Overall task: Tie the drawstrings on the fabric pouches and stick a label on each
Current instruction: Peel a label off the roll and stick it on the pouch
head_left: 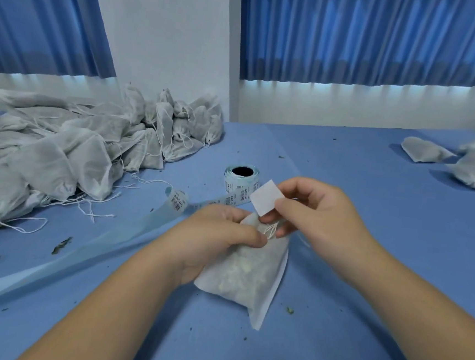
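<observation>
A: grips?
B: left hand (220, 233) curled round the neck of the pouch (247, 278), low over the blue table (401, 200); right hand (314, 209) pinches 1 label (266, 197) just above it.
A: knot done?
B: drawstring (270, 229) blurred, probably tied. Flatten the fabric, press the label down from 1 edge.

1. The left hand (220, 233) grips the gathered neck of a white pouch (250, 278), whose lower end rests on the blue table (380, 278).
2. The right hand (314, 212) pinches a white label (266, 196) just above that neck (its lower fingers lie against the drawstring (270, 229) loops).
3. A label roll (239, 180) stands just behind the hands, its backing strip (80, 255) trailing toward the near left.
4. A pile of pouches (76, 142) fills the far left; loose pouches (425, 150) lie at the far right.
</observation>
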Tool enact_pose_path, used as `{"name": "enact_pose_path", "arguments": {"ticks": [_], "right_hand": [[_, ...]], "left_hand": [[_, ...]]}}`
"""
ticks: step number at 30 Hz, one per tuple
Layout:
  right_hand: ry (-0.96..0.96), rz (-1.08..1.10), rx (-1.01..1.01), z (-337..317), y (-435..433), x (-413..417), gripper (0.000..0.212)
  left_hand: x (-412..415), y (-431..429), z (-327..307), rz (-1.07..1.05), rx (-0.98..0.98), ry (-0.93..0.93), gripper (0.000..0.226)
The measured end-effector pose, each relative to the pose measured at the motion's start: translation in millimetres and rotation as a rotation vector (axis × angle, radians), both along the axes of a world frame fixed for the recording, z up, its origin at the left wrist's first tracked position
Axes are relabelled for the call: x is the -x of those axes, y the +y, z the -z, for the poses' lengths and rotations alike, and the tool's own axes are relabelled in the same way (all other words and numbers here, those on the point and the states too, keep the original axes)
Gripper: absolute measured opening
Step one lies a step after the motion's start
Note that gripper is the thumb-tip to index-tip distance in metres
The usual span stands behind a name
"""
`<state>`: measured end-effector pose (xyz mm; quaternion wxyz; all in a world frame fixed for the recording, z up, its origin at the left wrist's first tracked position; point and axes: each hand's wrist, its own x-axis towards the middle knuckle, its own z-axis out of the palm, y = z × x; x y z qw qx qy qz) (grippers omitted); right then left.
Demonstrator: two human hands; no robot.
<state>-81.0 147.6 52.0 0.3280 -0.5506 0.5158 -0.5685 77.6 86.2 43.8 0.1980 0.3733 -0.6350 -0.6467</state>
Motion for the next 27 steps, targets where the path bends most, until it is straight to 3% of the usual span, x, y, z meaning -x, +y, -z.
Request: {"name": "enact_pose_path", "arguments": {"ticks": [3,8,13,18,27], "right_hand": [[0.125,0.028,0.080,3,3,1,0.022],[0.424,0.118,0.221,3,9,0,0.026],[0.328,0.112,0.193,4,12,-5,0.028],[0.040,0.051,0.129,0,15,-10,0.021],[0.042,0.092,0.162,-6,19,-7,0.018]], "left_hand": [[-2,0,-2,0.024,-0.070,0.055,0.024],[-6,-1,-4,0.038,-0.155,0.137,0.046],[-4,2,-1,0.003,-0.138,0.138,0.022],[-4,2,1,-0.028,-0.099,0.104,0.023],[-1,6,2,-0.063,-0.093,0.109,0.028]]}}
